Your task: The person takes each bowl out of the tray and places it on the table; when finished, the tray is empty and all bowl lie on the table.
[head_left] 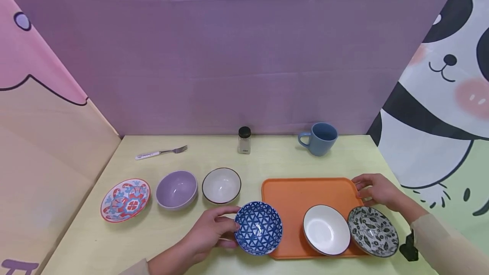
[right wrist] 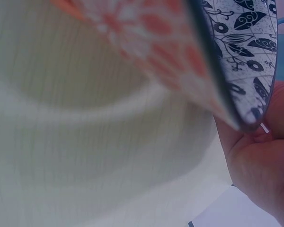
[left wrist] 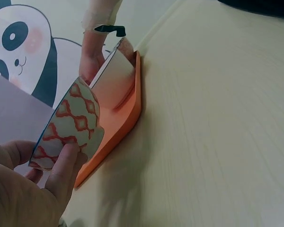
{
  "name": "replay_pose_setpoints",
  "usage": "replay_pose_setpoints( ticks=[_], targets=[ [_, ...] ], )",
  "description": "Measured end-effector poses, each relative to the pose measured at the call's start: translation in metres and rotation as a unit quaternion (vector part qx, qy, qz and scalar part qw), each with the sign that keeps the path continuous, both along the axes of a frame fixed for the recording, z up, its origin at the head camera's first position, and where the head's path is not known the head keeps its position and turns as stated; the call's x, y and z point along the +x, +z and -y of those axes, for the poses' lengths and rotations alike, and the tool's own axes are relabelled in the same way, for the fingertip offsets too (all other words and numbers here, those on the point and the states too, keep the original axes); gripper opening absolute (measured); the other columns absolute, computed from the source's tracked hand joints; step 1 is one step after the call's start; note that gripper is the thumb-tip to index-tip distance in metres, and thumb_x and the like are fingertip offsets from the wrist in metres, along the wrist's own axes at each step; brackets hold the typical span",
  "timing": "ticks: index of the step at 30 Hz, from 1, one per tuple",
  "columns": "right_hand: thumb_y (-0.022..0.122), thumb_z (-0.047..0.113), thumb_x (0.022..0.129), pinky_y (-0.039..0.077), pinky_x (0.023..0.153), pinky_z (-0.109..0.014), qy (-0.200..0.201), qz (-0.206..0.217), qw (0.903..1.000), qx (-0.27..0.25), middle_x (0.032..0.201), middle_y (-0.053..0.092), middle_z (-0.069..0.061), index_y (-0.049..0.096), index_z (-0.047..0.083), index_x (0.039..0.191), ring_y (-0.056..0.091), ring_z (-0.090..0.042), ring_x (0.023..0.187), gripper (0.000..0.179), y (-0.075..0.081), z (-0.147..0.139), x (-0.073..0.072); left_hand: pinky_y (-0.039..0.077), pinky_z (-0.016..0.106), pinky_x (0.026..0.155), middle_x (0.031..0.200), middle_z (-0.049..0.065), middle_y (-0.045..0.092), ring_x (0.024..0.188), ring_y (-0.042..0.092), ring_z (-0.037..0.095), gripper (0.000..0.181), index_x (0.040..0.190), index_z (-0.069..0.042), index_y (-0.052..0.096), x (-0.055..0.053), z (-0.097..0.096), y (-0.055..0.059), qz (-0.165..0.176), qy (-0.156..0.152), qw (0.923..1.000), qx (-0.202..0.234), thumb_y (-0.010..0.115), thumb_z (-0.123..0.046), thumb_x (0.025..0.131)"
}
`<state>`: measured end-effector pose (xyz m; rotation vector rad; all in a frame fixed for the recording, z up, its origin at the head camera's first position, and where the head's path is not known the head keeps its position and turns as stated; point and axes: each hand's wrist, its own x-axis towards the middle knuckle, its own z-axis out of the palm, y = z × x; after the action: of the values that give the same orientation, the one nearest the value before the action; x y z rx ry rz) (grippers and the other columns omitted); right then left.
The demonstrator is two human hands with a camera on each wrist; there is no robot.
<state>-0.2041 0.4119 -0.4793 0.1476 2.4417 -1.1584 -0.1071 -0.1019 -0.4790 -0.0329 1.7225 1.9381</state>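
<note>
My left hand (head_left: 214, 229) pinches the edge of a blue bowl with a triangle pattern (head_left: 258, 228), thumb inside the rim. In the left wrist view the bowl's outside (left wrist: 71, 125) is pale with red lattice marks and tilted; it overlaps the near left corner of the orange tray (head_left: 290, 194). My right hand (head_left: 378, 191) grips the tray's right edge near its far corner. A white bowl with a dark rim (head_left: 327, 229) sits on the tray. Beside it, a black-and-white leaf-patterned bowl (head_left: 372, 231) tilts over the tray's right edge, close to my right wrist.
Left of the tray are a white bowl (head_left: 221, 186), a purple bowl (head_left: 176, 190) and a red-and-blue patterned plate (head_left: 126, 200). Farther back lie a fork (head_left: 162, 152), a black-capped shaker (head_left: 244, 140) and a blue mug (head_left: 322, 139). Printed cloth walls border the table.
</note>
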Motion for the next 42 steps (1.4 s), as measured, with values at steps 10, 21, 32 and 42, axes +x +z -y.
replay_pose_setpoints(
  ticks=[10, 21, 32, 42],
  targets=[
    [0.066, -0.002, 0.092, 0.065, 0.077, -0.046, 0.002, 0.001, 1.0000, -0.002, 0.120, 0.063, -0.023, 0.052, -0.009, 0.139, 0.070, -0.026, 0.095, 0.049, 0.001, 0.000, 0.001, 0.064, 0.049, 0.079, 0.106, 0.017, 0.075, 0.087, 0.075, 0.027, 0.061, 0.148, 0.002, 0.050, 0.005, 0.023, -0.001, 0.002, 0.010, 0.9999, -0.005, 0.067, -0.004, 0.090],
    [0.066, -0.002, 0.092, 0.065, 0.077, -0.046, 0.003, -0.001, 1.0000, -0.001, 0.119, 0.063, -0.024, 0.053, -0.009, 0.138, 0.070, -0.026, 0.095, 0.049, 0.004, 0.002, 0.003, 0.065, 0.045, 0.076, 0.105, 0.017, 0.075, 0.086, 0.075, 0.026, 0.061, 0.148, 0.004, 0.048, 0.011, 0.048, -0.007, 0.008, 0.027, 0.9992, -0.028, 0.067, -0.004, 0.091],
    [0.066, -0.002, 0.091, 0.065, 0.077, -0.045, 0.008, -0.003, 1.0000, -0.001, 0.120, 0.063, -0.023, 0.053, -0.008, 0.138, 0.070, -0.026, 0.095, 0.049, 0.001, 0.001, 0.002, 0.065, 0.045, 0.077, 0.110, 0.020, 0.075, 0.089, 0.075, 0.026, 0.058, 0.146, 0.004, 0.050, 0.017, 0.061, -0.013, 0.013, 0.024, 0.9989, -0.037, 0.067, -0.006, 0.092],
    [0.066, -0.002, 0.091, 0.065, 0.077, -0.046, 0.006, -0.002, 1.0000, 0.007, 0.120, 0.063, -0.023, 0.053, -0.008, 0.139, 0.069, -0.026, 0.096, 0.049, 0.002, 0.002, 0.002, 0.065, 0.046, 0.078, 0.112, 0.020, 0.075, 0.090, 0.075, 0.026, 0.058, 0.148, 0.005, 0.048, 0.017, 0.065, -0.020, 0.018, 0.018, 0.9993, -0.028, 0.066, -0.007, 0.094]
  ],
)
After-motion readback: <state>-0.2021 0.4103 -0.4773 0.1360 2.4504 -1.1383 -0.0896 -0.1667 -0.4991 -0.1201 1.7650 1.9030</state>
